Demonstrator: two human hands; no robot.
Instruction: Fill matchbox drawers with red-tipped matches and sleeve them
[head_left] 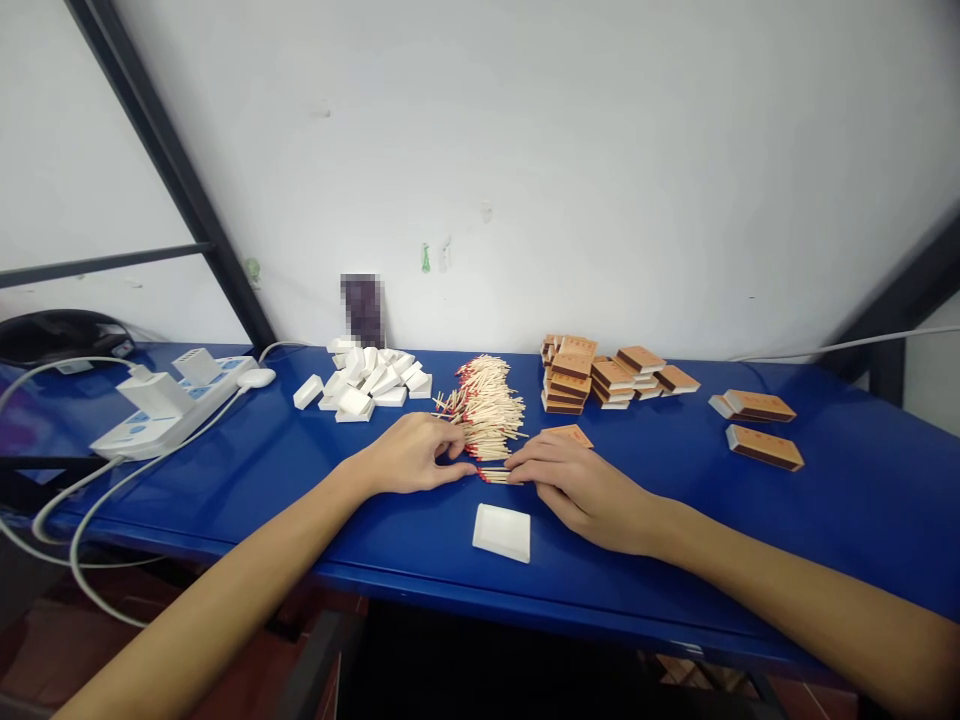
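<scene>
A loose heap of red-tipped matches (486, 408) lies on the blue table (225, 480). My left hand (416, 455) rests at the heap's near left edge, fingers curled and pinched toward a small bunch of matches (496, 476). My right hand (577, 480) meets it from the right, fingertips pressed on the same bunch. An empty white inner tray (502, 532) sits just in front of both hands. An orange matchbox sleeve (570, 434) lies flat behind my right hand.
A pile of white inner trays (371, 383) is at the back left. Stacks of orange matchboxes (600, 375) stand at the back right, with loose ones (763, 446) further right. A white power strip (172, 400) with cables lies at the left. The wall is right behind.
</scene>
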